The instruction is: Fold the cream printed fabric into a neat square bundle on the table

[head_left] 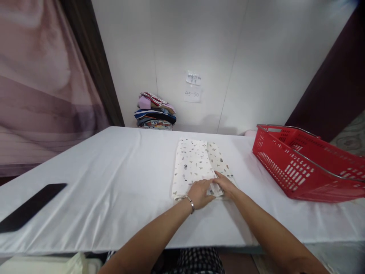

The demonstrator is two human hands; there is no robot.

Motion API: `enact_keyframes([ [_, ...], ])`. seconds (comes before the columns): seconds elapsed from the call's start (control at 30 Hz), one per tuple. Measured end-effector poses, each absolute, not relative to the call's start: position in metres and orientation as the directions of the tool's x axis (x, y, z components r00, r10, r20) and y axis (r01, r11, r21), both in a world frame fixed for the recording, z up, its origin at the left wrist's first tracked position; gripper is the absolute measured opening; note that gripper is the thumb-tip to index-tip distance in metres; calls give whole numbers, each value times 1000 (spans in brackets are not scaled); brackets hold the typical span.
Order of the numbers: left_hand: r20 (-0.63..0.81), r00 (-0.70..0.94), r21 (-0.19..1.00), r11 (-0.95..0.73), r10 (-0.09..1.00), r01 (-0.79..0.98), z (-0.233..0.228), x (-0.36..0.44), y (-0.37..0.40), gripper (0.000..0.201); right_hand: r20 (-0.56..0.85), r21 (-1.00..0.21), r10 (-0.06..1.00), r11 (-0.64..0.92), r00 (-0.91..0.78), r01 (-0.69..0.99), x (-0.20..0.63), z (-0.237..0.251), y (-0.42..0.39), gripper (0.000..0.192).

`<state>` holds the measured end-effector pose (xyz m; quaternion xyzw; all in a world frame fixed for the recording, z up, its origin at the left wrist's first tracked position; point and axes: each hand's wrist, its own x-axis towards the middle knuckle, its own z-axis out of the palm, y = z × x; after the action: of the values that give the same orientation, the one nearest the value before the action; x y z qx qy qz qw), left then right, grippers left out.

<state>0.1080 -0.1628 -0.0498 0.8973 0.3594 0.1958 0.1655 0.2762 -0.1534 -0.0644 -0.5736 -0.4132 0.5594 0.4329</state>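
At lower centre of frame, the left hand (200, 194), thumb and fingers spread, contacts the patterned cloth (194, 160); the right hand (226, 185) contacts its folded edge, grip indeterminable.

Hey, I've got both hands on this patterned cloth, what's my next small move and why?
Probably smooth the upper layer's near right corner: the patterned cloth looks bunched there, between your left hand and right hand, while its far part lies fairly flat.
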Motion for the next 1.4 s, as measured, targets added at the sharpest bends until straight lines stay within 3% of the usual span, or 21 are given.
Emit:
enact_keyframes([
  [0.17,290,614,365,-678,734,638,-47,79,-164,51,-311,-949,947,-306,80,-69,287,-41,-141,79],
  [0.33,333,595,267,-679,731,684,-46,68,-166,44,-92,-982,958,-42,271,-187,336,-13,-149,85],
  [0.47,234,583,251,-628,778,737,-57,68,-169,28,-288,-955,868,-294,404,-49,362,-34,-176,82],
  [0.57,255,573,251,-626,779,738,-62,70,-171,21,-360,-903,827,-425,431,61,367,-52,-191,77],
  [0.77,294,536,242,-604,792,759,-56,71,-173,16,-318,-887,853,-422,414,188,368,-42,-188,78],
  [0.87,326,526,229,-606,785,762,-53,70,-174,22,-208,-953,907,-272,366,132,369,-30,-185,77],
  [0.93,323,525,224,-602,788,766,-54,68,-175,24,-221,-960,915,-265,337,90,370,-29,-186,81],
  [1.07,291,519,213,-583,804,784,-57,63,-175,25,-382,-861,841,-475,383,183,373,-43,-193,86],
  [1.2,281,503,204,-563,817,801,-58,58,-175,24,-280,-796,853,-463,441,389,376,-54,-199,76],
  [1.4,292,420,256,-494,859,831,-60,48,-176,18,-142,-494,873,-471,466,731,368,-50,-208,69],
])
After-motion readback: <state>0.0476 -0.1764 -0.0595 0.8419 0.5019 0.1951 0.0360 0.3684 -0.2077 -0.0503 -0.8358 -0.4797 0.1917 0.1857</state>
